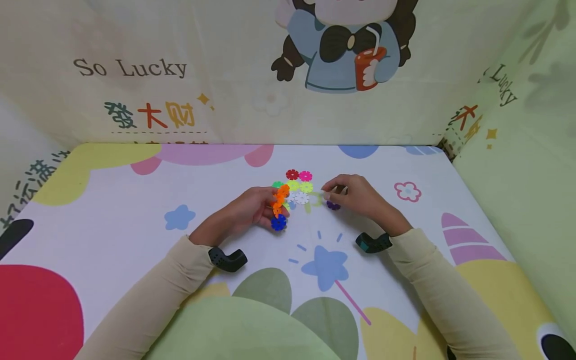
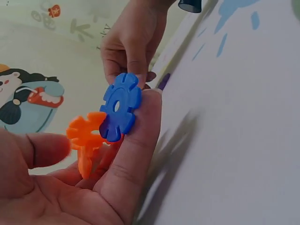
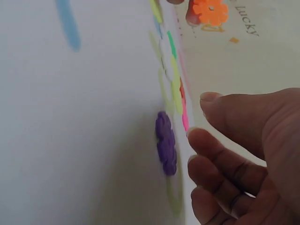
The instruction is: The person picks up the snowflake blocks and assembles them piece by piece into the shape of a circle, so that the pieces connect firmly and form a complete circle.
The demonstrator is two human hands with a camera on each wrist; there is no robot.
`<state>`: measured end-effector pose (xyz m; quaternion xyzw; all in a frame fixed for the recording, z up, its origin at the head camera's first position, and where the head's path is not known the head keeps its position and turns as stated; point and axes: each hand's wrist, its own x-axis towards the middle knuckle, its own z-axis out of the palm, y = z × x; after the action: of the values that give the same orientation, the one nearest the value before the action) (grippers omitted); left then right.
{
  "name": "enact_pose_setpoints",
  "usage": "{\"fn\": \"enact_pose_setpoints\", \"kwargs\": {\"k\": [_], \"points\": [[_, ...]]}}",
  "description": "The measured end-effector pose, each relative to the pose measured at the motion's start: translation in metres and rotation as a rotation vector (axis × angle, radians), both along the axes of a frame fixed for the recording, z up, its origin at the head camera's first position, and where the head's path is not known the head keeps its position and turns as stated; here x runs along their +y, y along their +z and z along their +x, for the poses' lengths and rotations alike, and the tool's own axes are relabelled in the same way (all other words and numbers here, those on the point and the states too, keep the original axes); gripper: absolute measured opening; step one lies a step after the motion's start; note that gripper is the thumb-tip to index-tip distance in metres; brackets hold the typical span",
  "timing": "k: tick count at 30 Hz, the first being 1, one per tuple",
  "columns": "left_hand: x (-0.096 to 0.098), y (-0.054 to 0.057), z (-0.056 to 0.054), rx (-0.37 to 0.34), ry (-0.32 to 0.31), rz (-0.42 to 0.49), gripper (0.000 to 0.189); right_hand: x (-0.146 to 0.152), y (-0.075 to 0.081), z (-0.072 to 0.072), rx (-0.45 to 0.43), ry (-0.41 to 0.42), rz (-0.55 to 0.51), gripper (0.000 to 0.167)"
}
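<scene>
My left hand [image 1: 252,206] holds a joined piece of orange snowflake discs [image 1: 281,194] with a blue snowflake disc [image 1: 278,222] at its near end. In the left wrist view, the thumb touches an orange disc [image 2: 89,131], and the blue disc [image 2: 123,105] lies against an extended finger. Just above the table, my right hand [image 1: 360,195] holds nothing. Its thumb and loosely bent fingers stand apart in the right wrist view, near a purple snowflake disc [image 3: 166,143] lying flat on the table.
Between the hands and slightly beyond them lie loose discs: red [image 1: 292,174], pink [image 1: 305,176], yellow [image 1: 306,187], green [image 1: 277,184] and white [image 1: 302,198]. The table [image 1: 148,245] bears a cartoon print. A printed curtain [image 1: 234,55] hangs behind its far edge.
</scene>
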<state>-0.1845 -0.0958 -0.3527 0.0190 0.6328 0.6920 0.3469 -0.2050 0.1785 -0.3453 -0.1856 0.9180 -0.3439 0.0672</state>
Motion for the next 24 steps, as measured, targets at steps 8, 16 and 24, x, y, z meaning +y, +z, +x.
{"fn": "enact_pose_setpoints", "kwargs": {"k": [8, 16, 24], "points": [[0.0, -0.003, 0.003, 0.05, -0.015, -0.055, 0.033, 0.01, -0.003, 0.0, -0.042, -0.051, 0.099, 0.028], [0.0, -0.003, 0.007, 0.064, -0.04, -0.058, 0.034, 0.012, -0.006, -0.003, -0.051, 0.028, 0.122, 0.028], [-0.005, -0.004, 0.009, 0.061, -0.026, -0.083, 0.033, 0.016, -0.003, -0.001, -0.05, 0.097, 0.13, 0.023]]}}
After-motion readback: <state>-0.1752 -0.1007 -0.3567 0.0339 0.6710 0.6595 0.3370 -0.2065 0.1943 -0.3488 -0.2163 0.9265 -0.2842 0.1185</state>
